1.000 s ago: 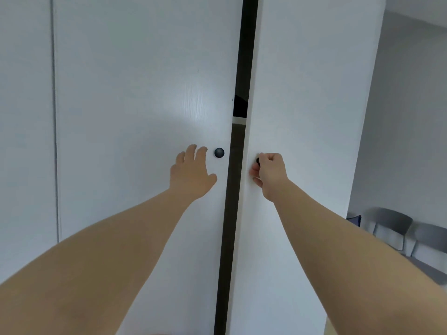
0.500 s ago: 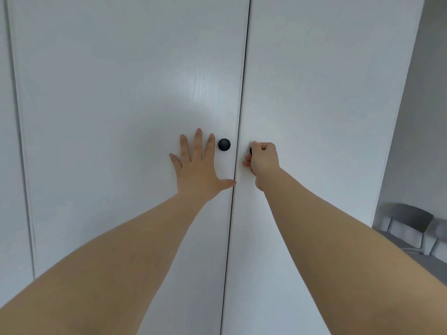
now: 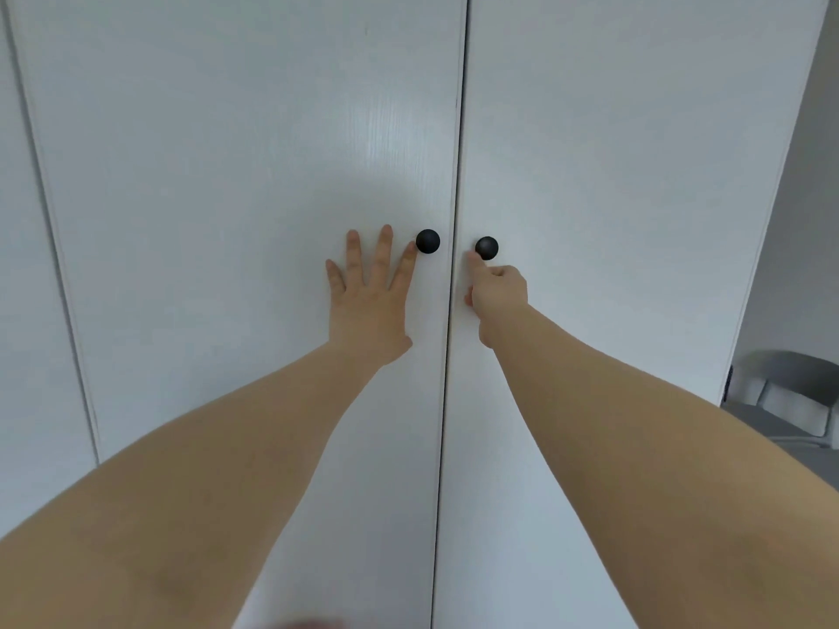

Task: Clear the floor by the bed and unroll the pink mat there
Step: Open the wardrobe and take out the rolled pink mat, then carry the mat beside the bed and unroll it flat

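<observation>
Head view, facing a white wardrobe. Two tall doors, the left door (image 3: 227, 152) and the right door (image 3: 613, 152), stand closed and meet at a thin vertical seam in the middle of the view. Each carries a round black knob close to its inner edge: the left knob (image 3: 427, 241) and the right knob (image 3: 486, 248), level with one another and just apart across the seam.

The left hand (image 3: 367, 306) lies flat on the left door, fingers (image 3: 383, 251) straight and spread, the forefinger tip just beside the left knob. The right hand (image 3: 497, 295) is below the right knob with its fingers curled in, apart from the forefinger, which reaches up to the knob's lower left edge; it grips nothing.

A further white panel (image 3: 18, 311) borders the left door. A grey chair (image 3: 790, 392) stands past the right door's outer edge, at lower right. The pink mat's place cannot be told from this view.
</observation>
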The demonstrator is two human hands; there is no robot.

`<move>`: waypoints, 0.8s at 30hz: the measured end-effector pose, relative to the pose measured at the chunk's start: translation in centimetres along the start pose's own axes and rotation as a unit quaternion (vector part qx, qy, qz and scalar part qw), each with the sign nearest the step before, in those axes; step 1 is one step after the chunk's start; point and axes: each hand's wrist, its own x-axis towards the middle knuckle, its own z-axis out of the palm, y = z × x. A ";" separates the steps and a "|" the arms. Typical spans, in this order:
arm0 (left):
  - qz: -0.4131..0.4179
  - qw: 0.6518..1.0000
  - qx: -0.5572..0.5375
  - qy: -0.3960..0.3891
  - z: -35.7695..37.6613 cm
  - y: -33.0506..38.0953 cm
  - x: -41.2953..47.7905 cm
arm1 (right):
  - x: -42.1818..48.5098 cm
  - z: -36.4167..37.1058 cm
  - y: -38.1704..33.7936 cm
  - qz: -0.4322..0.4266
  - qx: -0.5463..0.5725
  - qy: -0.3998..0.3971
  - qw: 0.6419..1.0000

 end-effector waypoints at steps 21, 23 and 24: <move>0.004 0.943 -0.086 -0.322 4.6 -3.2 -19.2 | -17.9 0.8 15.9 0.164 -0.331 -0.261 0.892; -0.016 0.928 -0.117 -0.353 5.6 -3.2 -22.2 | -19.9 0.3 18.0 0.171 -0.351 -0.280 0.877; -0.026 0.919 -0.131 -0.371 6.1 -3.1 -23.7 | -20.8 0.0 18.9 0.176 -0.361 -0.294 0.867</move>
